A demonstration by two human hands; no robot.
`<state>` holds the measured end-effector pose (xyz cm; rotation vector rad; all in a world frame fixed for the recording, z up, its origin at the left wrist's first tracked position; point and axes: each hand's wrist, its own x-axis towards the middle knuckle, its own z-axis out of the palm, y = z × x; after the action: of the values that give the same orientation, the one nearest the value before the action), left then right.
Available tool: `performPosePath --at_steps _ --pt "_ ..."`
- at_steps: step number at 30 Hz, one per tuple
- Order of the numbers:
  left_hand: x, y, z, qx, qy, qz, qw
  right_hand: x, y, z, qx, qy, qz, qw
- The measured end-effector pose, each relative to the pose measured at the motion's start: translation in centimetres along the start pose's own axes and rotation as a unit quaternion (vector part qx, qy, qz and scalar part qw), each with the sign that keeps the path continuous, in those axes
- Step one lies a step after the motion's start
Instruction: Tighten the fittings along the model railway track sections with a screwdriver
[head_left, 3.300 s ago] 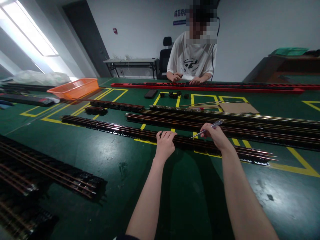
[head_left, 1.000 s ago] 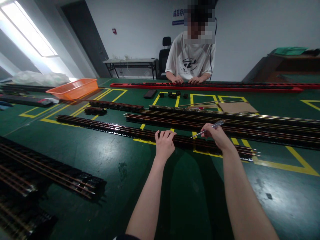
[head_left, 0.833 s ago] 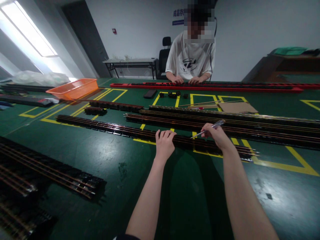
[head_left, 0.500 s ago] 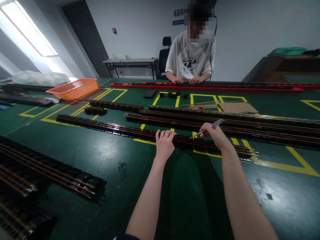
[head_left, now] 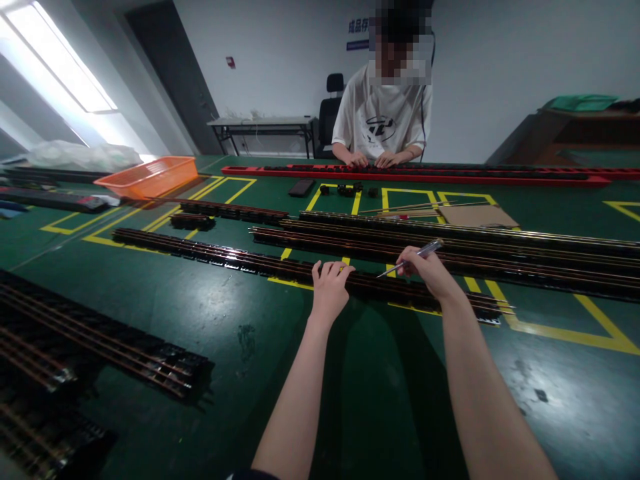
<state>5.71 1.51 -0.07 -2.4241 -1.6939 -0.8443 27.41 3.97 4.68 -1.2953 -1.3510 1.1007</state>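
Observation:
A long black segmented strip with copper-coloured rods along it point(head_left: 240, 257) lies across the green table in front of me. My left hand point(head_left: 331, 285) grips the strip near its middle, with bent fingers over the top. In my right hand point(head_left: 423, 267) is a slim screwdriver point(head_left: 429, 249) with a see-through handle, held like a pen. Its tip points down and left onto the strip, just right of my left hand. Whether the tip touches a part there is too dark to tell.
More black strips point(head_left: 500, 257) lie just behind, others point(head_left: 125, 350) at the lower left. An orange basket point(head_left: 150, 179) stands at the back left. A flat brown board point(head_left: 477, 215) and thin rods lie farther back. Across the table, a person point(head_left: 383, 120) works at red rails point(head_left: 425, 175).
My right hand and the screwdriver have shifted slightly left along the strip, whose right end has also shifted a little left. My left hand keeps its place.

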Motion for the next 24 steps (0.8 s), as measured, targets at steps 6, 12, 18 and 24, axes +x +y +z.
performPosePath --at_steps 6,12,18,24 --pt "0.08 -0.14 -0.35 -0.021 -0.027 0.009 0.999 -0.04 -0.17 -0.04 0.000 -0.005 0.000 1.000" --pt "0.10 0.19 -0.42 -0.028 -0.020 -0.007 0.999 0.02 -0.02 -0.13 -0.009 -0.007 -0.003 1.000" --pt "0.08 0.41 -0.29 -0.029 -0.005 -0.015 0.999 -0.09 -0.11 0.01 -0.004 -0.002 -0.006 1.000" --pt "0.07 0.34 0.01 -0.019 -0.001 -0.018 1.000 -0.17 -0.24 0.06 0.006 0.001 0.002 1.000"
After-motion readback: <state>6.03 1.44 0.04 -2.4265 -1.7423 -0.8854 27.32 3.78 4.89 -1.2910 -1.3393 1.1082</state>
